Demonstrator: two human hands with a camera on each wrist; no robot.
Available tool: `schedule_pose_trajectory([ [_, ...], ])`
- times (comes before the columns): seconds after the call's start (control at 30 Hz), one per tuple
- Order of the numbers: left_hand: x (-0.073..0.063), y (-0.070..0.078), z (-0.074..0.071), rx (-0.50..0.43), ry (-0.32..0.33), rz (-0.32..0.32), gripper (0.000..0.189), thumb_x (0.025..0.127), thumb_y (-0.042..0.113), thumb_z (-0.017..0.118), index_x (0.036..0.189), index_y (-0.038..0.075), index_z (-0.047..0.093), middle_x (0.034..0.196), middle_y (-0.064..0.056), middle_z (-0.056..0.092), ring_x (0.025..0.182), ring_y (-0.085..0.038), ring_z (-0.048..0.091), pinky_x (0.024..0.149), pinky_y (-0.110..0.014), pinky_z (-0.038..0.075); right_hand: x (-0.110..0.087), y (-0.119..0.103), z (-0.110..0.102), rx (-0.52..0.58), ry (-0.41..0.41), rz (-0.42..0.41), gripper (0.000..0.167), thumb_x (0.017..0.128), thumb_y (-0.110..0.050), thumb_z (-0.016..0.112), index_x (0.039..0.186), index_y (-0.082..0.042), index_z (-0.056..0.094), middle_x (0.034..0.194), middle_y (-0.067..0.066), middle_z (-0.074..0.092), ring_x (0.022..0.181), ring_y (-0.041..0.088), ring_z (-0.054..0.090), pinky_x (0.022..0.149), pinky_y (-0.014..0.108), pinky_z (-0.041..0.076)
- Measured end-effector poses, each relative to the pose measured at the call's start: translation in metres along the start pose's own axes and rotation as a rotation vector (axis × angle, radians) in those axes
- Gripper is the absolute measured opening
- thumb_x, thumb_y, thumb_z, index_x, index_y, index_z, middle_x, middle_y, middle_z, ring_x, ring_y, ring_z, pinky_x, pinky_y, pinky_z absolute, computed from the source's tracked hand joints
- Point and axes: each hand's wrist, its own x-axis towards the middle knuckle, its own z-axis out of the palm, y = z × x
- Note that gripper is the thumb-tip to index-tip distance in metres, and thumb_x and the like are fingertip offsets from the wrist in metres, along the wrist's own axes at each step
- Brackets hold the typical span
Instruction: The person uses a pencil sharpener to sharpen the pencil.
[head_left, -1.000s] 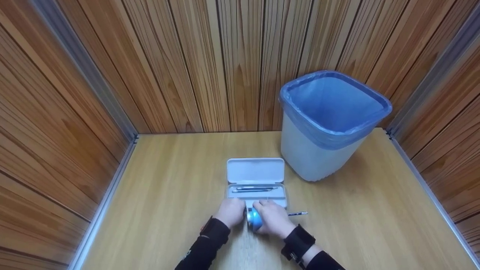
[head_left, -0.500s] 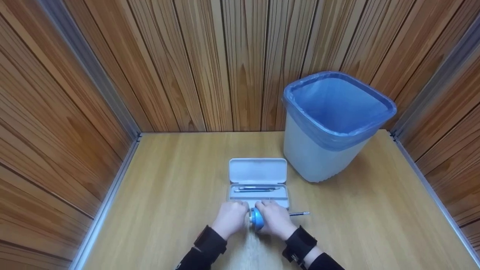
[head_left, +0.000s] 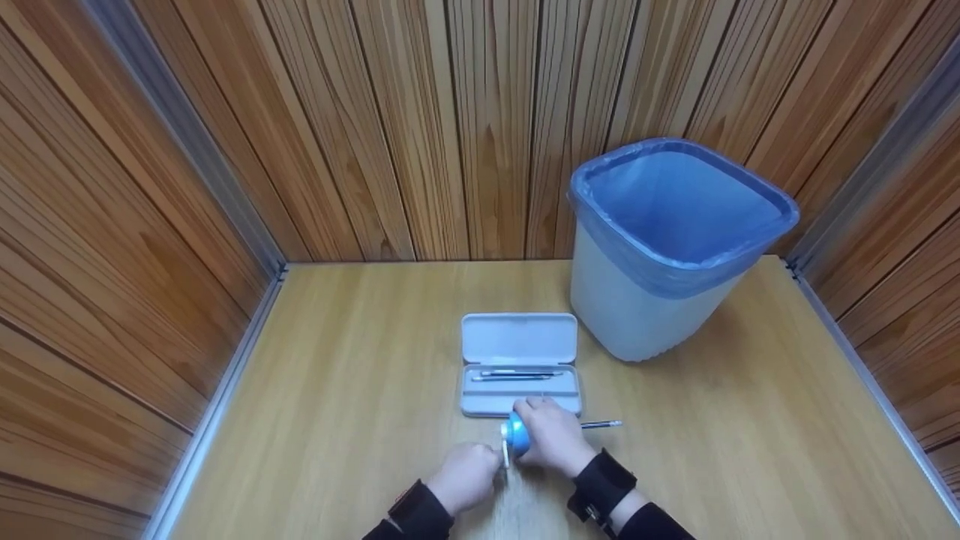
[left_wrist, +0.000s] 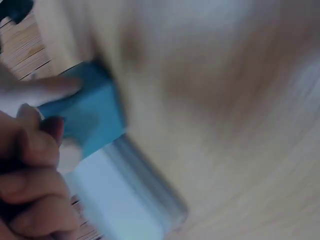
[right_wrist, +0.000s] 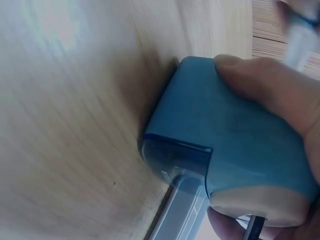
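A blue crank pencil sharpener (head_left: pixel 516 433) stands on the table in front of the open pencil case. My right hand (head_left: pixel 556 438) grips it from the right, thumb and fingers round its body in the right wrist view. A dark pencil (head_left: pixel 602 424) is in the sharpener's hole, its back end sticking out to the right. On the sharpener's left side hangs a white crank (head_left: pixel 505 452). The curled fingers of my left hand (head_left: pixel 466 475) hold the crank's end, the knob hidden by them. In the left wrist view these fingers are folded in beside the blue body.
Behind the sharpener lies the pale pencil case (head_left: pixel 520 338), lid back, with pencils (head_left: pixel 517 376) in its rear part. A white bin (head_left: pixel 634 322) with a blue liner (head_left: pixel 679 274) stands at the back right. Wood-panelled walls (head_left: pixel 495 135) enclose the table (head_left: pixel 360 360).
My left hand has come down from beside the case toward the front edge, turning the crank to point downward. The right hand keeps its grip on the sharpener.
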Motion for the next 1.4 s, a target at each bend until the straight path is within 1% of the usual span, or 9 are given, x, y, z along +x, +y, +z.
schedule_pose_trajectory([
  [0.1, 0.009, -0.009, 0.010, -0.104, -0.072, -0.077, 0.012, 0.080, 0.010, 0.073, 0.072, 0.012, 0.065, 0.063, 0.004, 0.058, 0.055, -0.011, 0.044, 0.056, -0.026, 0.041, 0.000, -0.001, 0.000, -0.014, 0.026, -0.026, 0.057, 0.060, -0.031, 0.090, 0.106, -0.013, 0.061, 0.098, 0.004, 0.066, 0.089, 0.024, 0.062, 0.075, 0.039, 0.054],
  [0.23, 0.022, -0.022, 0.015, -0.134, -0.098, -0.136, 0.010, 0.077, 0.009, 0.074, 0.072, 0.013, 0.066, 0.065, 0.004, 0.059, 0.057, -0.012, 0.045, 0.059, -0.028, 0.044, 0.000, -0.002, 0.000, -0.011, 0.004, -0.032, 0.057, 0.061, -0.033, 0.090, 0.106, -0.014, 0.060, 0.100, 0.004, 0.066, 0.090, 0.024, 0.062, 0.075, 0.039, 0.054],
  [0.37, 0.032, -0.031, 0.014, -0.091, -0.078, -0.156, 0.011, 0.073, 0.004, 0.072, 0.071, 0.013, 0.066, 0.067, 0.002, 0.063, 0.058, -0.013, 0.048, 0.060, -0.031, 0.046, 0.002, -0.004, 0.000, 0.007, -0.040, -0.020, 0.059, 0.064, -0.034, 0.089, 0.112, -0.014, 0.061, 0.106, 0.006, 0.067, 0.094, 0.026, 0.062, 0.078, 0.041, 0.054],
  [0.6, 0.039, -0.039, 0.010, -0.017, -0.032, -0.163, 0.010, 0.078, 0.006, 0.067, 0.069, 0.010, 0.065, 0.065, 0.000, 0.062, 0.058, -0.014, 0.049, 0.062, -0.032, 0.048, 0.000, -0.007, 0.003, 0.027, -0.049, -0.011, 0.061, 0.065, -0.035, 0.088, 0.116, -0.014, 0.061, 0.107, 0.006, 0.067, 0.097, 0.027, 0.061, 0.081, 0.042, 0.055],
  [0.77, 0.045, -0.038, -0.008, -0.105, -0.071, -0.278, 0.009, 0.084, 0.004, 0.064, 0.077, 0.010, 0.067, 0.068, 0.001, 0.057, 0.063, -0.014, 0.048, 0.065, -0.031, 0.047, -0.001, -0.009, 0.005, 0.049, -0.082, 0.000, 0.064, 0.066, -0.035, 0.087, 0.120, -0.014, 0.060, 0.112, 0.007, 0.067, 0.102, 0.027, 0.062, 0.086, 0.044, 0.055],
  [0.9, 0.047, -0.031, -0.033, -0.147, -0.076, -0.309, 0.005, 0.084, 0.006, 0.068, 0.083, 0.010, 0.070, 0.068, 0.001, 0.055, 0.063, -0.015, 0.048, 0.063, -0.030, 0.043, -0.001, -0.008, 0.004, 0.050, -0.082, 0.017, 0.066, 0.066, -0.033, 0.088, 0.122, -0.012, 0.060, 0.115, 0.009, 0.067, 0.104, 0.030, 0.062, 0.088, 0.046, 0.055],
  [1.07, 0.037, -0.020, -0.045, -0.047, -0.016, -0.179, 0.007, 0.082, 0.005, 0.073, 0.088, 0.009, 0.074, 0.069, 0.001, 0.063, 0.060, -0.011, 0.051, 0.062, -0.026, 0.047, -0.003, -0.006, 0.004, 0.028, -0.046, 0.015, 0.064, 0.064, -0.033, 0.089, 0.118, -0.012, 0.061, 0.111, 0.008, 0.067, 0.101, 0.029, 0.063, 0.084, 0.045, 0.055],
  [1.2, 0.024, -0.016, -0.042, 0.046, 0.093, -0.067, 0.008, 0.078, 0.003, 0.072, 0.084, 0.009, 0.074, 0.066, 0.000, 0.065, 0.055, -0.009, 0.050, 0.056, -0.023, 0.045, -0.003, -0.005, 0.006, 0.036, -0.034, 0.004, 0.060, 0.064, -0.035, 0.089, 0.113, -0.015, 0.060, 0.105, 0.005, 0.067, 0.095, 0.026, 0.062, 0.079, 0.042, 0.055],
  [1.4, 0.008, -0.007, -0.035, 0.095, 0.172, 0.035, 0.008, 0.075, 0.005, 0.070, 0.082, 0.008, 0.072, 0.065, 0.000, 0.065, 0.053, -0.011, 0.052, 0.052, -0.024, 0.042, -0.002, -0.004, 0.003, 0.050, -0.021, 0.013, 0.059, 0.064, -0.033, 0.088, 0.113, -0.015, 0.061, 0.105, 0.004, 0.067, 0.096, 0.025, 0.061, 0.081, 0.042, 0.054],
])
